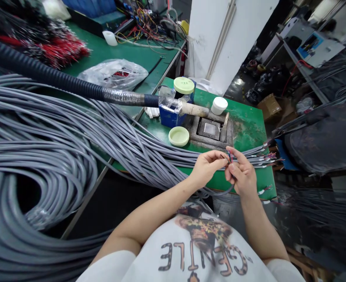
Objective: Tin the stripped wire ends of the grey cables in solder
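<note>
Both my hands meet over the front edge of the green table. My right hand (pixel 242 174) is closed round the end of a grey cable (pixel 229 192), whose thin coloured wires (pixel 230 156) stick up between the fingers. Thumb and forefinger of my left hand (pixel 208 167) pinch a dark wire from that same end. The exact tips are too small to make out. Just behind my hands lies a bundle of grey cables (pixel 161 156), their stripped, coloured ends (pixel 268 157) pointing right.
Beyond the cables stand a solder pot (pixel 210 129), a pale green lid (pixel 178 136), a white jar (pixel 219 105) and a blue box (pixel 169 116). A black corrugated hose (pixel 73 83) crosses from the left to the pot. Large cable coils (pixel 43 156) fill the left side.
</note>
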The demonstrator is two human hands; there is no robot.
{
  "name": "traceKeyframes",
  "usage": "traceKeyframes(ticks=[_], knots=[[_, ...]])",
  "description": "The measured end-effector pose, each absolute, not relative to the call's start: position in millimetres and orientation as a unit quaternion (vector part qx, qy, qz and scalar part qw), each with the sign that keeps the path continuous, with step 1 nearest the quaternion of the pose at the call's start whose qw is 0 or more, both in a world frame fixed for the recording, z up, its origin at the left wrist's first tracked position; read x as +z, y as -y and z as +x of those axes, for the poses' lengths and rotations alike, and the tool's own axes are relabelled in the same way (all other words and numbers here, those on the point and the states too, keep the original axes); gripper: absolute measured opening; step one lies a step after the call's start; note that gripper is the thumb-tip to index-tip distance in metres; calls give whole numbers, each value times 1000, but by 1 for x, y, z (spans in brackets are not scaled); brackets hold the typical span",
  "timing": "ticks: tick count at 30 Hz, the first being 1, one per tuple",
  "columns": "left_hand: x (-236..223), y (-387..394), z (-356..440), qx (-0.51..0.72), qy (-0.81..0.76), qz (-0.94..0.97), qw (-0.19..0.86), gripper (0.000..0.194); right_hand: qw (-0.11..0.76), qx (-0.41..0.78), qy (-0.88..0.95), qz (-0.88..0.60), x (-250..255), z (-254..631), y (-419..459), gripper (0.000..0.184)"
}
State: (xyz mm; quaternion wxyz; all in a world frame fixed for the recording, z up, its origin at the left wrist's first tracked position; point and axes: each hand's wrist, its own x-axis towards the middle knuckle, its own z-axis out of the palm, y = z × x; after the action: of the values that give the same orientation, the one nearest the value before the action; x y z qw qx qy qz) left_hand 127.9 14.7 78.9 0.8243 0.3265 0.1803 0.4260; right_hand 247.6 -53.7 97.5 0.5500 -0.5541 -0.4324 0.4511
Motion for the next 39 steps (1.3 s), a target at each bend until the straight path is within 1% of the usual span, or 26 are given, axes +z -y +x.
traceKeyframes(ticks=[4,7,11,18,24,29,31,35,37,39], knots=[[77,-23,123,376,-163,353,841,15,537,454,440,-559,100,246,54,53],[73,-28,121,330,-148,336,870,13,533,458,439,-559,103,245,53,54],[69,-31,121,297,-127,314,893,18,528,461,438,-562,105,243,52,55],[70,-38,115,317,-122,378,861,26,512,469,431,-576,108,242,52,57],[82,-43,109,318,-102,436,836,27,498,476,440,-577,109,242,52,58],[70,-33,118,358,-143,394,834,26,493,432,453,-605,107,240,49,58],[61,-25,124,384,-166,355,836,23,498,392,458,-624,105,239,47,53],[54,-7,133,440,-186,317,820,15,518,297,465,-653,99,236,45,30],[56,-2,134,473,-202,320,796,17,516,259,482,-659,98,236,43,20],[60,-1,132,500,-228,328,769,19,499,234,521,-652,100,235,40,16]])
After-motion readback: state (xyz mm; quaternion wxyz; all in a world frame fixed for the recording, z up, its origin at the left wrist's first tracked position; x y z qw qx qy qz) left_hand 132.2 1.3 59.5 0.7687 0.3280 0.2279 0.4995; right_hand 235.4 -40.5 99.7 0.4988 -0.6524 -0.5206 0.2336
